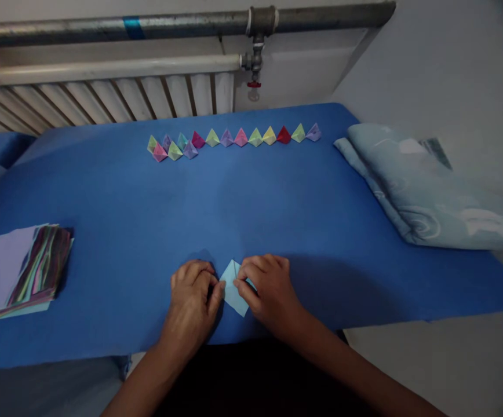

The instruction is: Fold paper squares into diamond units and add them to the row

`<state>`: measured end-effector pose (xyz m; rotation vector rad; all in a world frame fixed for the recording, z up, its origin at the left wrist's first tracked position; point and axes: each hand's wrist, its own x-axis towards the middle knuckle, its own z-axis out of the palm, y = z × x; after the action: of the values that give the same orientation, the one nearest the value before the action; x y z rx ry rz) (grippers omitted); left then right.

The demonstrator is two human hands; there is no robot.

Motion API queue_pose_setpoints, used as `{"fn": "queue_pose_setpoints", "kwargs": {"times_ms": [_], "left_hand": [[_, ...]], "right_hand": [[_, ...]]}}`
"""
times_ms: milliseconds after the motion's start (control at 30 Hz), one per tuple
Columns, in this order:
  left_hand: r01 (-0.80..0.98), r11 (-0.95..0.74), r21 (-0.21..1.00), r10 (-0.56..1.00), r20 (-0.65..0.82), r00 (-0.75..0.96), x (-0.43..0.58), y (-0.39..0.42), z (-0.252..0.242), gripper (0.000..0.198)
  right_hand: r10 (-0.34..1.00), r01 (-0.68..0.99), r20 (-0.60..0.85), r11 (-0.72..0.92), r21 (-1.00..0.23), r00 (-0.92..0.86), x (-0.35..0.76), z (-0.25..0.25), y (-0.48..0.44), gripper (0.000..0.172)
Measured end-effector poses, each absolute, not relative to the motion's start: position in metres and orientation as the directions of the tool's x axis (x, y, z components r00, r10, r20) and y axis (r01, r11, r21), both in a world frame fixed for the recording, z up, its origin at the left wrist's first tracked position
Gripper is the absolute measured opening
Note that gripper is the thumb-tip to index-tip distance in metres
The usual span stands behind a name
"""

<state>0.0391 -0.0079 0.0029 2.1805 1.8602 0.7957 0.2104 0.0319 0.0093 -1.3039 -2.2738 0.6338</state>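
A small folded sheet of light blue paper (233, 295) lies on the blue table cover near its front edge, one corner pointing away from me. My left hand (194, 298) grips the paper's left corner between thumb and fingers. From the other side, my right hand (269, 292) pinches the paper's upper right part, its fingertips near the middle of the sheet. A crease or flap edge runs down from the top corner. My right fingers hide part of the right side.
Folded paper pieces (241, 137) in several colours line the back of the blue cover (147, 214). At left sits a thick stack of coloured paper (3, 269). A pale blue folded cloth (425, 191) lies at right. Behind are a radiator (138, 95) and a pipe (190, 24).
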Motion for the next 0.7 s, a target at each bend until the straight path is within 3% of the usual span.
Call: {"fn": "queue_pose_setpoints", "kwargs": {"times_ms": [700], "left_hand": [[0.885, -0.176, 0.430, 0.955, 0.293, 0.048, 0.030, -0.009, 0.001, 0.017]], "right_hand": [[0.903, 0.730, 0.035, 0.368, -0.576, -0.428, 0.207, 0.017, 0.038, 0.010]]}}
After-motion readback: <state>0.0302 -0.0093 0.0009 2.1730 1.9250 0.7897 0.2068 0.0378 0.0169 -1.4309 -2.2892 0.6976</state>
